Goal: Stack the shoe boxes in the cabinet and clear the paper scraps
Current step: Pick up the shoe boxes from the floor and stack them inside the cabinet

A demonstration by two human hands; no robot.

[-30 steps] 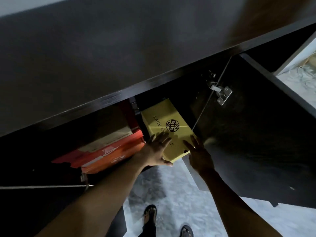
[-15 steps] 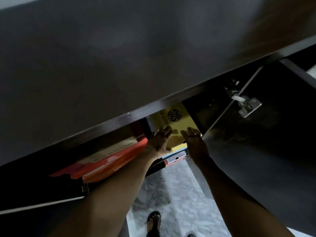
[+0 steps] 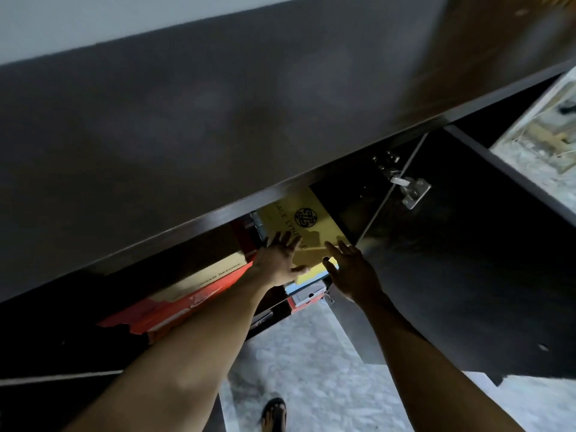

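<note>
Head view looks down past the cabinet (image 3: 218, 135) top at the yellow box (image 3: 314, 226), which sits in the right-hand compartment on top of another box (image 3: 307, 294), its near end at the front of the opening. The left hand (image 3: 280, 260) lies flat on the lid with fingers spread, and the right hand (image 3: 352, 269) sets straight fingers on the near right corner beside the open door (image 3: 467, 275). Neither grips, probably because flat hands push the box in squarely, next to the orange box (image 3: 187, 307).
</note>
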